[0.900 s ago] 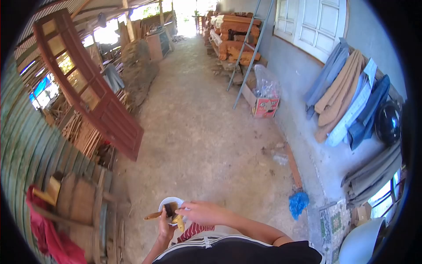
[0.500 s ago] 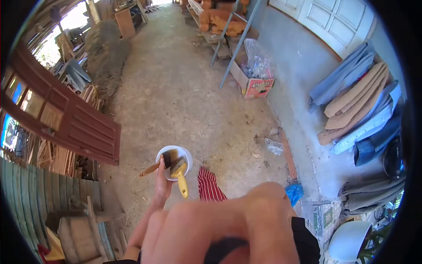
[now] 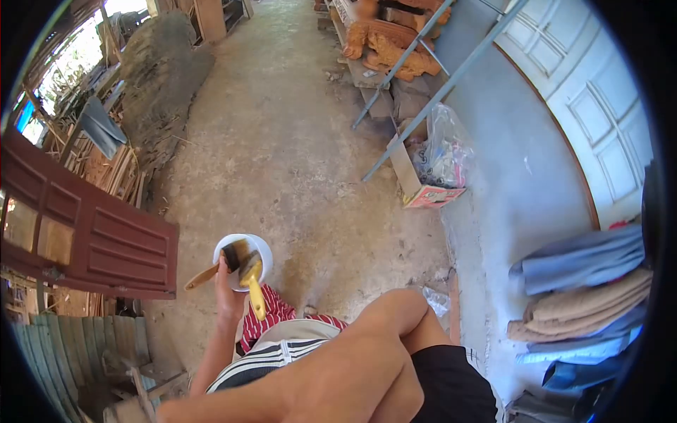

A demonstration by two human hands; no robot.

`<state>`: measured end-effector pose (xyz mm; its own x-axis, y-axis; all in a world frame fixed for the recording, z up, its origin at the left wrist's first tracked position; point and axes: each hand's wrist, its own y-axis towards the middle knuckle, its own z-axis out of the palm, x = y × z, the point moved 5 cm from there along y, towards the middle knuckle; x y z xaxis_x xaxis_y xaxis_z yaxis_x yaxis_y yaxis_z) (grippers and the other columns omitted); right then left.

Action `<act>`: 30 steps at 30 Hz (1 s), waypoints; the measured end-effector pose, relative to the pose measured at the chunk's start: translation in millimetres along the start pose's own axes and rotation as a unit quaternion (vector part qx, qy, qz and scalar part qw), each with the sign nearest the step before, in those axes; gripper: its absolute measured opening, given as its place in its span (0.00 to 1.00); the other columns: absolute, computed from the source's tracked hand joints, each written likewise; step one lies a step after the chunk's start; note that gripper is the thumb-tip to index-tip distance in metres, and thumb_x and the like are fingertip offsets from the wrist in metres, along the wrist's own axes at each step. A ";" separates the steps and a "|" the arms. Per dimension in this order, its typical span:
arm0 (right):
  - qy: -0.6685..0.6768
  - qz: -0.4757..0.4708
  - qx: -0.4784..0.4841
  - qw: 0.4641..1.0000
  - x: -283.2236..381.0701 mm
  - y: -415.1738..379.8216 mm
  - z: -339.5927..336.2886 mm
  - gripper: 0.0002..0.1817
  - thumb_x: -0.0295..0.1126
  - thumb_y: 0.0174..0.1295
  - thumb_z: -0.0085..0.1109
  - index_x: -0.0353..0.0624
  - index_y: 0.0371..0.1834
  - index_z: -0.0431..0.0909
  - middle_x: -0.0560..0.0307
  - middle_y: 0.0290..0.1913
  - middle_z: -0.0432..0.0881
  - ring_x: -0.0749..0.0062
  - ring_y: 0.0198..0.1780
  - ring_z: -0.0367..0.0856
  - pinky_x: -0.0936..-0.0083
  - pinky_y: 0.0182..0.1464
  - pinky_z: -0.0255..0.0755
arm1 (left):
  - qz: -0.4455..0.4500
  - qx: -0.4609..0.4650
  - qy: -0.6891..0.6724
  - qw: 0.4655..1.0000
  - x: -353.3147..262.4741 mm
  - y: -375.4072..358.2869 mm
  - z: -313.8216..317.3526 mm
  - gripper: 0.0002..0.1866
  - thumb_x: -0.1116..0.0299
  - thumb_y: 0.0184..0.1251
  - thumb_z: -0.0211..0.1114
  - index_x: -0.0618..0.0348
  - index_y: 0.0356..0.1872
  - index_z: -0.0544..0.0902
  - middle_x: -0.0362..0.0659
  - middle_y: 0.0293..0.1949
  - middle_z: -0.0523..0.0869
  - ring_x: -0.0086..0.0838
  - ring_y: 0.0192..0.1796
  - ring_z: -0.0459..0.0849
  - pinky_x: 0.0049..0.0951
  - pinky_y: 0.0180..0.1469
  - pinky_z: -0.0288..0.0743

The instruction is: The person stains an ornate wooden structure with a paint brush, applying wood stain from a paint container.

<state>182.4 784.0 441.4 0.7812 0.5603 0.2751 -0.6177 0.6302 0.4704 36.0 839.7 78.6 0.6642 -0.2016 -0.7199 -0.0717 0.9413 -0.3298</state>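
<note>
My left hand point(image 3: 227, 290) grips a white bucket point(image 3: 265, 248) at its near-left rim, with the thumb up by the brushes. Inside the bucket rest two paint brushes: one with a wooden handle point(image 3: 202, 278) sticking out to the left, the other with a yellow handle point(image 3: 257, 299) hanging over the near rim. My right arm, bent and very close to the camera, crosses my body at the bottom. The fingers of my right hand cannot be made out. Below the bucket show red striped cloth point(image 3: 269, 306) and a striped waistband.
A dark red door point(image 3: 127, 243) stands at left, with wood scraps behind it. At right are a metal ladder point(image 3: 451, 83), a cardboard box point(image 3: 434, 196) holding plastic bags, a white panelled door point(image 3: 599, 113) and hanging clothes point(image 3: 589, 257). Carved wood point(image 3: 395, 46) lies farther back.
The bucket and my left hand have shifted left in view. My right arm has moved lower and away from the camera, uncovering my waist. The view has turned, and the ladder and box appear nearer.
</note>
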 end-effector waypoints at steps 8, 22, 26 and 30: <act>-0.058 -0.007 -0.040 0.998 88.3 145.3 -128.1 0.10 0.25 0.48 0.53 0.46 0.12 0.66 0.62 0.24 0.64 0.76 0.31 0.63 0.80 0.30 0.57 | -0.052 0.048 0.035 0.997 -44.6 228.2 27.5 0.29 0.41 0.66 0.46 0.45 0.61 0.67 0.40 0.57 0.74 0.34 0.56 0.76 0.44 0.44 0.78; -0.420 -0.252 -0.101 0.866 360.5 320.1 -419.8 0.07 0.25 0.62 0.45 0.37 0.40 0.72 0.53 0.42 0.70 0.67 0.46 0.74 0.73 0.45 0.71 | -0.004 0.132 0.185 0.974 -143.1 587.7 227.7 0.25 0.47 0.65 0.56 0.50 0.58 0.72 0.35 0.55 0.75 0.24 0.59 0.71 0.34 0.54 0.70; -0.815 -0.050 -0.340 0.466 462.1 297.8 -567.3 0.19 0.22 0.57 0.53 0.45 0.54 0.72 0.54 0.45 0.68 0.69 0.43 0.74 0.76 0.45 0.72 | 0.033 0.098 0.145 0.984 -134.3 715.9 262.1 0.27 0.48 0.66 0.55 0.44 0.63 0.65 0.36 0.55 0.71 0.22 0.58 0.68 0.30 0.56 0.67; -0.846 0.041 -0.255 0.467 487.4 347.8 -602.9 0.23 0.26 0.52 0.61 0.53 0.53 0.75 0.54 0.43 0.69 0.65 0.42 0.74 0.76 0.40 0.73 | 0.017 0.085 0.124 0.988 -160.6 775.6 335.5 0.26 0.49 0.66 0.56 0.46 0.63 0.66 0.37 0.55 0.71 0.21 0.57 0.68 0.26 0.57 0.63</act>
<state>293.9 1600.3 233.6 -0.5606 -0.3598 0.7458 -0.2557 0.9319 0.2574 123.3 1692.9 143.3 0.4588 -0.2090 -0.8636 0.0481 0.9764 -0.2107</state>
